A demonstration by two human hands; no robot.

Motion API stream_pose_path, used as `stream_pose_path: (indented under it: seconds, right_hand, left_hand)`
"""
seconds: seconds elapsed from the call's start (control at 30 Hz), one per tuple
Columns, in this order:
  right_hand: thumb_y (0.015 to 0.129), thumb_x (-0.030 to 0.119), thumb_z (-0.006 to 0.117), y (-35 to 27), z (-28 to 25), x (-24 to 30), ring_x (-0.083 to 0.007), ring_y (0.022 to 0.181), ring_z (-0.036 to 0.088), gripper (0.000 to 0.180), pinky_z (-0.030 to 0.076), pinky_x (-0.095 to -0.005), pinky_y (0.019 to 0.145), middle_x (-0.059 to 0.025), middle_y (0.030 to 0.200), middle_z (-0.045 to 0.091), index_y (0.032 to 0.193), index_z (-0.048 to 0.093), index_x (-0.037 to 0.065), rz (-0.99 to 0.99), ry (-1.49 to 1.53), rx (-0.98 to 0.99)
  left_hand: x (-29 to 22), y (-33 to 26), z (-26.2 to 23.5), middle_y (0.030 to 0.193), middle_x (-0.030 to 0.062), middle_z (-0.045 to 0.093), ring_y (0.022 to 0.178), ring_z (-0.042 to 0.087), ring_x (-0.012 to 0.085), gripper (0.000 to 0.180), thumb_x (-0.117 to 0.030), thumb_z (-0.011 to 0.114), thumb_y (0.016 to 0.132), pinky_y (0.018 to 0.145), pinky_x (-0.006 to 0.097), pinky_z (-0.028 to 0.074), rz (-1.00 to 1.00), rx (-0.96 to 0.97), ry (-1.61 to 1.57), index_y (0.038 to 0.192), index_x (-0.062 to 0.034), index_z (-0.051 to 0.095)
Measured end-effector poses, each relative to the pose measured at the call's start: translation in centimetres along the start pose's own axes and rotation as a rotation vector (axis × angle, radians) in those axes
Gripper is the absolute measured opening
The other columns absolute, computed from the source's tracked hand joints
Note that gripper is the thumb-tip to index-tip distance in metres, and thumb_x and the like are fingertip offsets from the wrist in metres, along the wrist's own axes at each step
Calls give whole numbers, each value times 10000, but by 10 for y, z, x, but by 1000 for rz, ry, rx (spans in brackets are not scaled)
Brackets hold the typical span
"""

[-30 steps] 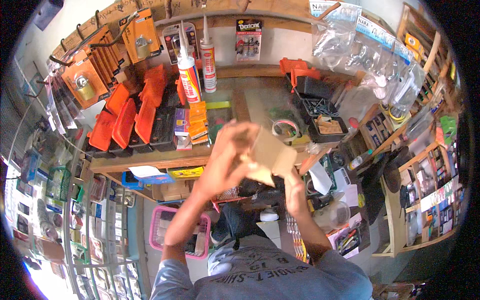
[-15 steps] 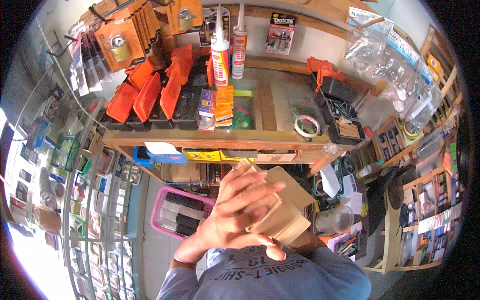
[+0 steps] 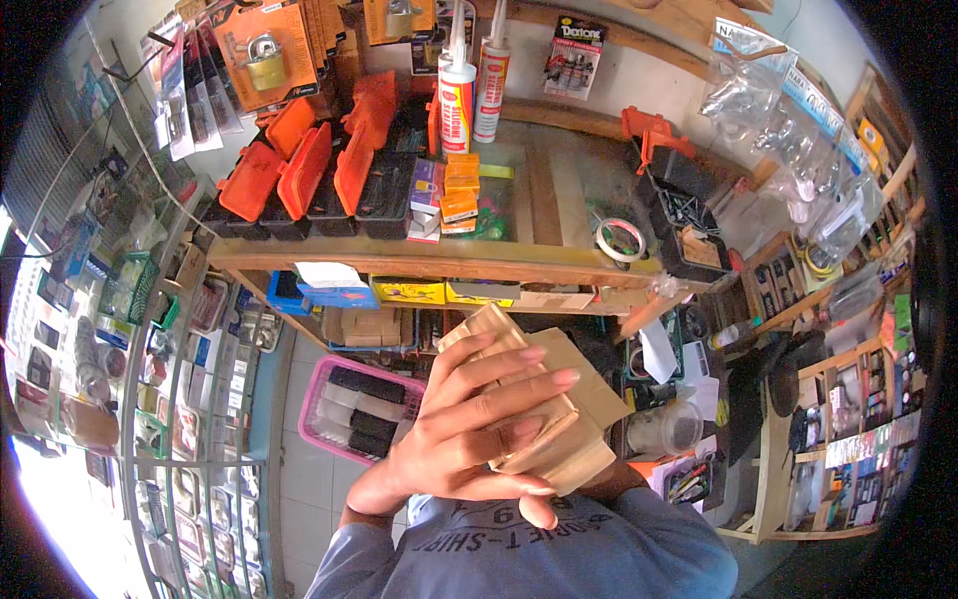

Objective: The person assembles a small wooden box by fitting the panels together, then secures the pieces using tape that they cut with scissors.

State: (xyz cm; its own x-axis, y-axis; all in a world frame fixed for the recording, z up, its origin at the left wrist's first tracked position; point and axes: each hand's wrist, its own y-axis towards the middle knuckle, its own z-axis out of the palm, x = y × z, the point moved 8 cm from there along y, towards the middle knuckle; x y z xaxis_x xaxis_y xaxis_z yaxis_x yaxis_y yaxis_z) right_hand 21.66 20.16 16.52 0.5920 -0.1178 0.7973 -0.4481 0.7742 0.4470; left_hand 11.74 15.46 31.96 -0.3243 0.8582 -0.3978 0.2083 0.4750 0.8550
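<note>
- Two hands are on the job, though only my left hand point(image 3: 469, 439) shows plainly; it lies across a stack of small brown cardboard boxes point(image 3: 554, 424) held close in front of my chest.
- My left fingers point(image 3: 504, 384) are spread apart and pressed flat over the top of the stack, the thumb curling under the near edge.
- My right hand is hidden behind the boxes; only a bit of wrist shows under them, so I cannot tell how those fingers sit.
- The stack is tilted, one corner pointing up toward the wooden counter point(image 3: 419, 260), and it hangs in the air, touching nothing but my hands.
- Below the stack is my grey shirt point(image 3: 559, 554).
- On the floor to my left, just beside my forearm, stands a pink plastic crate point(image 3: 349, 409) with dark and pale items inside.
- On the counter, well apart from the stack, sit open orange-lidded black cases point(image 3: 309, 185), a pile of small orange boxes point(image 3: 460, 190), and a roll of tape point(image 3: 621, 240).
- Two sealant tubes point(image 3: 458, 85) stand upright at the back of the counter.
- Under the counter edge, flat cardboard packs point(image 3: 371, 325) lie on a shelf, near the top corner of my stack.
</note>
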Motion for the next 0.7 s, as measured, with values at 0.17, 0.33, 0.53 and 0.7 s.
stream_pose_path:
  seconds: [0.17,0.33,0.53,0.7]
  right_hand:
    - [886,829,284,-8,5,14,-310,1353,453,1045,359,-446,1111,-203,1462,463,1470,409,-29,-2,32,54]
    - [882,835,286,-2,5,37,-310,1348,456,1051,365,-446,1106,-203,1461,463,1470,408,-28,-36,58,119]
    - [877,842,290,-5,6,52,-309,1341,461,1057,371,-447,1100,-202,1460,463,1470,407,-26,-43,84,171]
    - [873,848,292,-6,5,56,-309,1336,464,1063,376,-447,1095,-201,1459,463,1470,406,-24,-52,104,196]
  left_hand:
    - [-2,-9,-2,1322,149,665,1238,594,374,539,-551,757,807,1125,597,313,8,34,-12,1021,-77,617]
    - [-12,-6,-9,1294,75,692,1275,574,344,431,-500,757,843,1168,608,249,-63,53,-54,896,-89,642]
    - [-18,-3,-18,1186,69,739,1282,579,327,384,-483,772,818,1151,601,285,-61,-7,-35,825,-105,702]
    - [-14,-13,-16,1167,66,747,1252,603,332,401,-489,729,856,1132,599,306,-76,3,-13,846,-88,713]
